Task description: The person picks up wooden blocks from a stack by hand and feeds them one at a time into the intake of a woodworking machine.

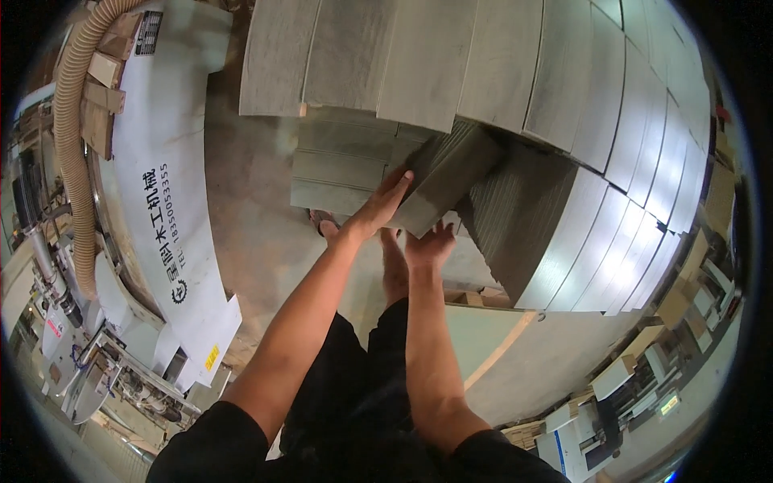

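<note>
Above and to the right of both your hands rises the big stack of grey wood-grain boards (580, 105), laid in overlapping rows so each edge stays reachable. Well off to the left of your left hand stands the white woodworking machine (173, 201), its ribbed beige dust hose (71, 121) curling along its far side. Beyond your fingertips, lower down, sits a shorter pile of grey boards (342, 165) on the concrete floor (250, 209), and just below your right wrist a pale panel (483, 338) shows its light wooden edge.

Between your hands is a small bundle of grey boards (447, 181), tilted on a diagonal with its ribbed edge faces turned toward you (the tilt lets one end rest against the tall stack while you carry the other). Your left hand (378, 208) lies flat and spread on the bundle's upper left face, fingers stretched along it to steady it. Your right hand (429, 245) is cupped under the bundle's lower corner, fingers open and curled upward, taking the weight from beneath. Both hands touch the bundle; neither closes fully round it. Your bare feet (394, 266) show just beneath your hands.
</note>
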A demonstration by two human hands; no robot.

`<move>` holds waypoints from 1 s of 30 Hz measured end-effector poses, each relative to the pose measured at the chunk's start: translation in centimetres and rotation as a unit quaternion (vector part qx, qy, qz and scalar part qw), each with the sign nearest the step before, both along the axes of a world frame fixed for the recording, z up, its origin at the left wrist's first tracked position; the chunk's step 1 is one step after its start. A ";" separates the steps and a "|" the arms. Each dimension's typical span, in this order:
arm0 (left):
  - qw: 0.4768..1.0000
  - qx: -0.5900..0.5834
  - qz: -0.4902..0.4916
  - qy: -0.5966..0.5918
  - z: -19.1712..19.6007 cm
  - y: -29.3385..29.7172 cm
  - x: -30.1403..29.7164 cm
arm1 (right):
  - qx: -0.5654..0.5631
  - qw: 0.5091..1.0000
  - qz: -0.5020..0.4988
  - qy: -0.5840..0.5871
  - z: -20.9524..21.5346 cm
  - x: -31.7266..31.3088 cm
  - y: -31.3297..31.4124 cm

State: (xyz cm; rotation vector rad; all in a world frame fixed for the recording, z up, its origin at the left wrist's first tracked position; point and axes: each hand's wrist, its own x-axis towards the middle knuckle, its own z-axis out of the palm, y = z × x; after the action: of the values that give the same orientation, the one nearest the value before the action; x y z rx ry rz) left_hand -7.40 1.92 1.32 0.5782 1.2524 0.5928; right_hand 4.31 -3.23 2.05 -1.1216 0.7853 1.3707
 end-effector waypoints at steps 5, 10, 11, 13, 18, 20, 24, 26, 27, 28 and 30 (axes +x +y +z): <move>0.996 -0.051 -0.035 -0.057 -0.5 0.3 0.5 | 0.170 0.953 0.210 -0.140 -2.7 2.2 0.5; 0.999 -0.028 -0.015 -0.008 -1.0 -0.8 0.8 | 0.142 0.962 0.216 -0.091 -2.5 1.1 1.4; 1.000 -0.015 -0.017 0.004 -1.2 -1.3 0.1 | 0.127 0.967 0.208 -0.077 -2.1 0.4 1.0; 0.999 -0.022 -0.017 0.016 -0.3 -2.5 -1.2 | 0.090 0.977 0.189 -0.048 -1.1 -0.8 -0.8; 0.996 -0.048 -0.030 0.072 0.6 -6.4 -6.4 | 0.095 0.981 0.167 0.020 -1.0 -6.0 -4.6; 0.993 -0.099 0.018 0.061 -0.2 -8.3 -8.6 | 0.053 0.980 0.194 0.007 -0.2 -8.5 -5.0; 0.991 -0.111 0.044 0.059 0.3 -8.8 -9.7 | 0.018 0.980 0.198 0.014 -0.6 -9.0 -5.6; 0.994 -0.099 0.029 -0.035 0.3 -9.1 -10.3 | 0.062 0.971 0.230 0.006 -1.2 -7.4 -5.0; 0.994 -0.097 0.038 -0.034 0.2 -9.9 -10.5 | 0.094 0.955 0.275 -0.062 -0.8 -6.9 -4.4; 0.973 -0.135 0.183 -0.031 -0.2 -11.2 -10.1 | 0.074 0.933 0.311 -0.164 -2.0 -4.9 -3.4; 0.901 -0.134 0.411 -0.026 -1.6 -13.8 -9.6 | -0.015 0.865 0.416 -0.280 -2.7 -1.3 0.7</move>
State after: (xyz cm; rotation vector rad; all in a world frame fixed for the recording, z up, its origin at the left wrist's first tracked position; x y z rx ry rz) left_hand -16.99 -11.92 -0.24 -0.2366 1.4793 1.0997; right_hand 3.06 -2.57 -0.68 -1.8884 -0.1544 1.5693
